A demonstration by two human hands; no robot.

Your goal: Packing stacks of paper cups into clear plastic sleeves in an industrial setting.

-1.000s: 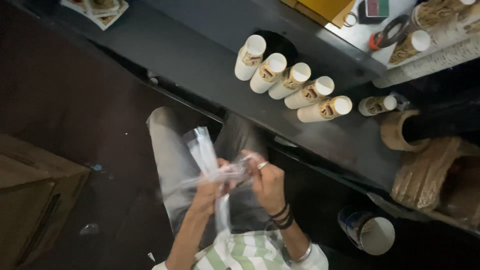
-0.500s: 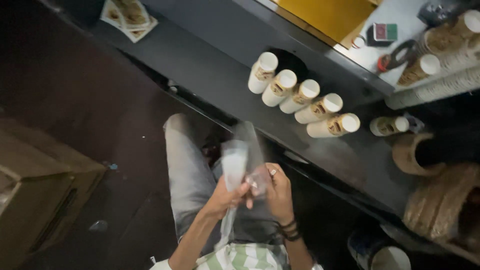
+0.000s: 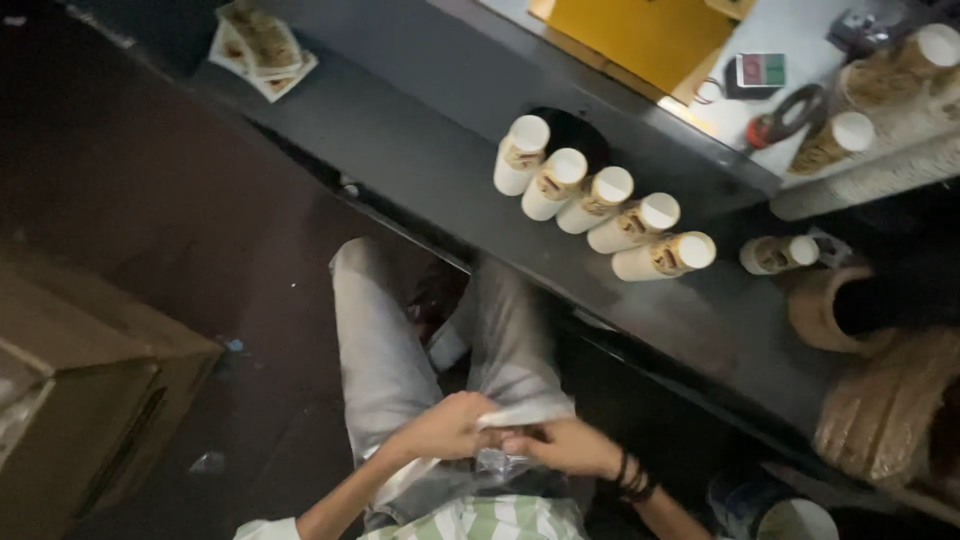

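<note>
Dark bench, crinkled clear bag

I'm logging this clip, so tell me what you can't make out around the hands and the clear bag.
Head view only:
- Clear plastic bag: mostly hidden between left hand and right hand; contents unreadable.
- Fingertips: blurred, grip unclear.
- Brown box: cut off by left edge.
- Paper cups: prints too small.

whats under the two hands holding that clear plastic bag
Under the left hand and right hand the clear plastic bag lies on the lap's grey trousers. Fingers hide the bag's top.
</note>
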